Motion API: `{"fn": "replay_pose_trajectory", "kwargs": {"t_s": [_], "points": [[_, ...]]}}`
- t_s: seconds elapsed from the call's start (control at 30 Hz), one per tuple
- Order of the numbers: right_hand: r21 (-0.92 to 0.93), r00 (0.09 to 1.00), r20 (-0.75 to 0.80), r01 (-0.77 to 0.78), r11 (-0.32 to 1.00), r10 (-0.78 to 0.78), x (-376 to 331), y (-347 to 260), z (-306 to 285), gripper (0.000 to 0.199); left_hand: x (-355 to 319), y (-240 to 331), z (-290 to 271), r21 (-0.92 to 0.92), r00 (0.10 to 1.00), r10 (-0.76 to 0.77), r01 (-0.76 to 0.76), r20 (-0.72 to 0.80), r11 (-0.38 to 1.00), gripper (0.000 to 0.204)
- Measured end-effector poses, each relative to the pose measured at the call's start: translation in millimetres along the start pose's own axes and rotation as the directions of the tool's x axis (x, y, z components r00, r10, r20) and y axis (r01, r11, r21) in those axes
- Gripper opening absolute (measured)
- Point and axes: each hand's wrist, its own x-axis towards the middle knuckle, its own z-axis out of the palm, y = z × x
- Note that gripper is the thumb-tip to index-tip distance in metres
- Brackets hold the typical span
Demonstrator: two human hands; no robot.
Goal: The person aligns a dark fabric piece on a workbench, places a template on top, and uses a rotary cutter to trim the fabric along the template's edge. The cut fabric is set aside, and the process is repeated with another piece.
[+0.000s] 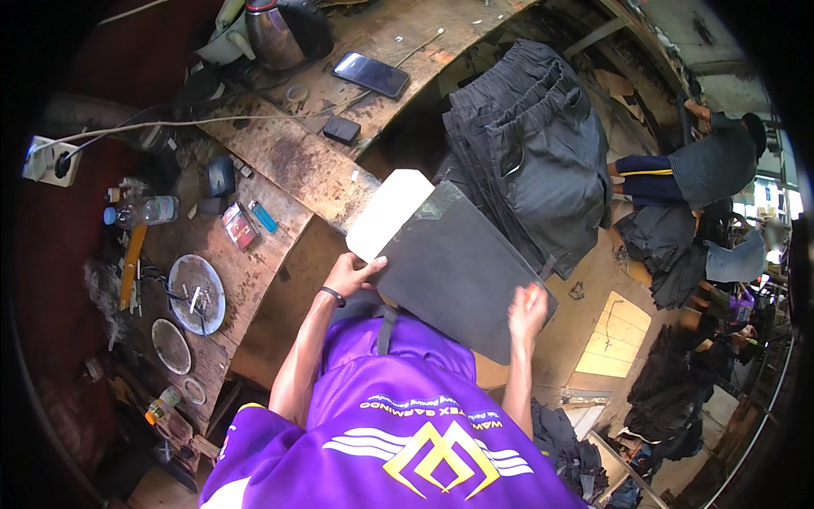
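Note:
A flat black board (pixel 466 271) lies slanted across my lap, with a worn patch near its far corner. Over its left edge rests a white card piece (pixel 392 212) with angled corners. My left hand (pixel 349 278) pinches the card's near end, its thumb by the board's edge; part of its fingers is hidden. Above the board's right end, my right hand (pixel 527 314) is closed around a small orange thing, mostly covered by the fingers. Beyond the board sits a pile of dark elastic-waist trousers (pixel 534 153).
The wooden table (pixel 288 161) at left bears a phone (pixel 370 74), a kettle (pixel 284 34), a blue lighter (pixel 263 217) and a metal ashtray plate (pixel 212 276). A cable crosses it. Dark garments (pixel 661 246) lie on the floor at right, near other people (pixel 716 161).

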Motion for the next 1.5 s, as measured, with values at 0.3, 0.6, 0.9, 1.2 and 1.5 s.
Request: {"fn": "replay_pose_trajectory", "kwargs": {"t_s": [0.3, 0.6, 0.9, 1.2, 1.5], "points": [[-0.421, 0.785, 0.468, 0.602, 0.678, -0.406, 5, -122, 141, 0.052, 5, 4, -3, 0.054, 0.996, -0.024, 0.02, 0.089, 0.998, 0.069], [-0.51, 0.821, 0.493, 0.541, 0.669, -0.288, 17, -124, 152, 0.066, 8, -8, 5, -0.077, 0.997, 0.01, -0.004, 0.079, 0.997, 0.067], [-0.466, 0.817, 0.492, 0.538, 0.703, -0.3, 15, -122, 151, 0.063, 15, -18, -2, -0.034, 0.985, 0.044, -0.039, 0.166, 0.999, 0.064], [-0.445, 0.796, 0.504, 0.572, 0.689, -0.335, 7, -122, 151, 0.063, 12, -28, -5, 0.01, 0.985, 0.04, -0.042, 0.169, 0.999, 0.065], [-0.463, 0.802, 0.512, 0.559, 0.688, -0.306, 6, -126, 150, 0.064, 9, -26, -6, -0.048, 0.99, 0.101, -0.097, 0.098, 0.994, 0.062]]}}
